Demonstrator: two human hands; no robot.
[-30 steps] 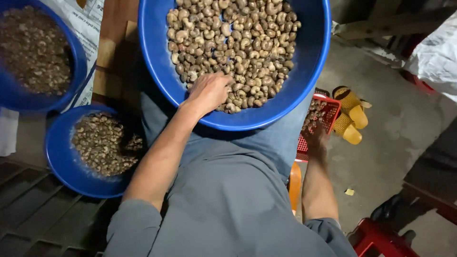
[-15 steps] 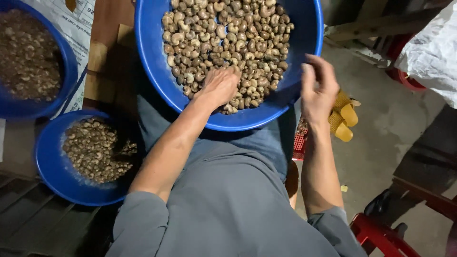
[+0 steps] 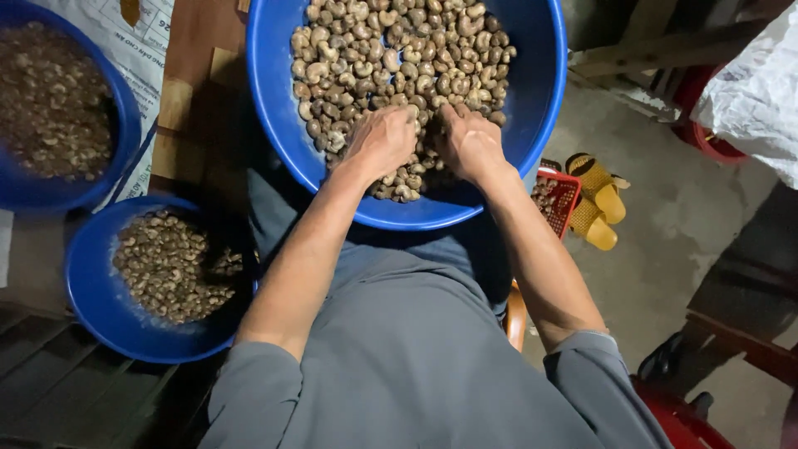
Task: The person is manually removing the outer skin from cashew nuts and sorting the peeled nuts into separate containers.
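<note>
Cashew nuts [image 3: 399,50] are heaped in a large blue basin [image 3: 540,91] resting on the lap. Both hands are laid knuckles-up on the pile's near edge — left hand [image 3: 384,140] and right hand [image 3: 470,141] side by side, fingers dug among nuts; what is pinched cannot be told. Left of the basin, two smaller blue bowls [image 3: 87,283] of nuts are seen; right of it, a red basket [image 3: 559,193] — yellow sandals [image 3: 598,199] beyond.
</note>
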